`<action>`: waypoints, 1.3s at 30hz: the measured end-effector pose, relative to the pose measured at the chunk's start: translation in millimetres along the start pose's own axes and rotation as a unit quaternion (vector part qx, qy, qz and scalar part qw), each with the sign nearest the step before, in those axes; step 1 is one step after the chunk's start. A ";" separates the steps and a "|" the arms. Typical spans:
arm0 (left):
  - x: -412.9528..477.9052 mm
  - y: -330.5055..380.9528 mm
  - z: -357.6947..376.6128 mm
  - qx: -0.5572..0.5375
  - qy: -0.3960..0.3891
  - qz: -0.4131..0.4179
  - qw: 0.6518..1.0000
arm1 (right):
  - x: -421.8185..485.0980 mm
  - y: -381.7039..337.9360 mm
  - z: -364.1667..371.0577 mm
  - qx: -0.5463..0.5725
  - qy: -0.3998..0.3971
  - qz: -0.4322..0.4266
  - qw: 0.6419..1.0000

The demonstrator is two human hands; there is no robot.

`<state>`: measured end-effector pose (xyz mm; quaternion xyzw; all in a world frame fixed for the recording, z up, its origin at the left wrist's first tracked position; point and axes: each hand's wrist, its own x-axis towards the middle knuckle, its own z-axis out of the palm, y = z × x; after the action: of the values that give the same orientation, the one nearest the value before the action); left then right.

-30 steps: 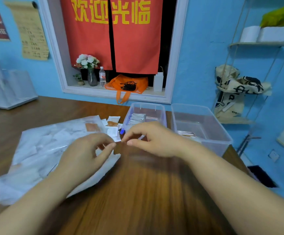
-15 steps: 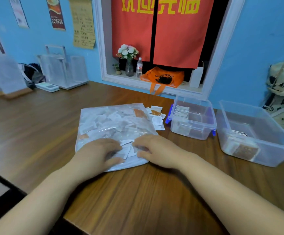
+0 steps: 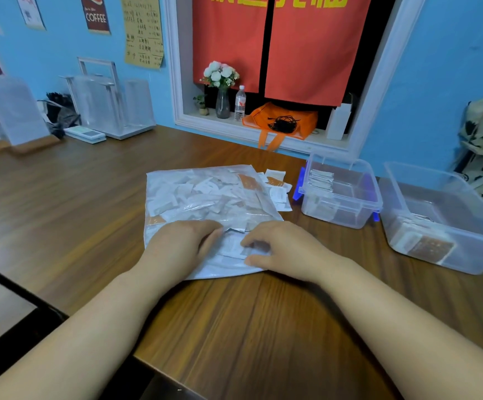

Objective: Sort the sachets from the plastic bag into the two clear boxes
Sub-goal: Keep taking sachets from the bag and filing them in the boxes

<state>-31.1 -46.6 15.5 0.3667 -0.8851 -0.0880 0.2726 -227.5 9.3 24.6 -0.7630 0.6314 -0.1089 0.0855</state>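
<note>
On the near half of the wooden tabletop [image 3: 234, 327], both arms reach forward from the bottom corners and converge toward the middle. The left forearm [image 3: 75, 327] angles up and rightward, and the right forearm [image 3: 407, 327] angles up and leftward. Both wrists are low and both palms face down.

The left hand [image 3: 182, 246] lies on the near left part of the plastic bag [image 3: 205, 197]. Its fingers [image 3: 215, 229] are loosely bent and close together, with the tips resting on the film, and it grasps nothing.

The right hand [image 3: 286, 249] sits just beside it at the bag's near edge. Its fingers are curved, and the thumb is spread a little below the index finger. Both touch a small cluster of white sachets [image 3: 233, 246] lying between the two hands. Whether the thumb and finger actually pinch one, or only rest on them, I cannot tell.

The bag lies flat on the tabletop, full of white and a few orange packets, with several more loose ones spilled at its far right corner. Just to the right of the bag stands the smaller clear box [image 3: 340, 202], with a row of packets standing at its left end. The larger clear box [image 3: 480, 251] stands right beside the smaller one, with packets leaning in its near left corner.
</note>
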 end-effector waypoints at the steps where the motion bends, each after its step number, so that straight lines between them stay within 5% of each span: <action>1: 1.4 0.7 -0.2 -0.008 0.017 -0.019 1.000 | -0.2 -2.1 1.0 -0.015 0.013 -0.010 1.000; 4: 5.4 4.6 -3.4 -0.059 0.054 -0.084 0.993 | -1.9 -5.4 3.0 0.000 0.084 -0.014 0.996; 8: 14.5 9.9 -5.0 -0.111 0.082 -0.124 0.983 | 0.7 -4.3 -4.2 0.187 0.175 0.057 0.965; 11: 21.5 16.0 -0.9 -0.221 0.064 -0.156 0.961 | 5.3 -6.8 -8.0 0.332 0.163 0.105 0.923; 15: 20.9 28.8 2.5 -0.417 -0.010 -0.202 0.886 | 6.6 -9.5 -12.8 0.426 0.130 0.154 0.882; 17: 19.3 28.2 1.9 -0.430 -0.042 -0.205 0.878 | 7.1 -8.8 -13.9 0.452 0.119 0.163 0.869; 19: 21.4 20.4 1.4 -0.359 -0.051 -0.208 0.908 | 8.1 -6.5 -12.0 0.428 0.127 0.157 0.881; 22: 28.8 8.1 -4.6 -0.155 -0.040 -0.183 0.970 | 8.5 -0.6 -9.8 0.260 0.118 0.106 0.953; 25: 34.5 3.7 -12.9 -0.054 0.015 -0.151 0.987 | 10.3 -1.4 -11.2 0.133 0.041 0.052 0.989; 31: 49.8 4.2 -16.5 -0.044 0.131 -0.109 0.984 | 30.5 -3.9 -19.7 0.052 0.047 0.021 0.997; 39: 43.5 -7.5 3.2 -0.093 0.072 -0.154 0.981 | 48.9 -3.7 -5.9 -0.053 -0.020 0.000 0.998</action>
<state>-53.7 -82.4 28.3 0.4775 -0.7839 -0.1841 0.3516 -216.9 -38.0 34.1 -0.7684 0.6346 -0.0602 0.0572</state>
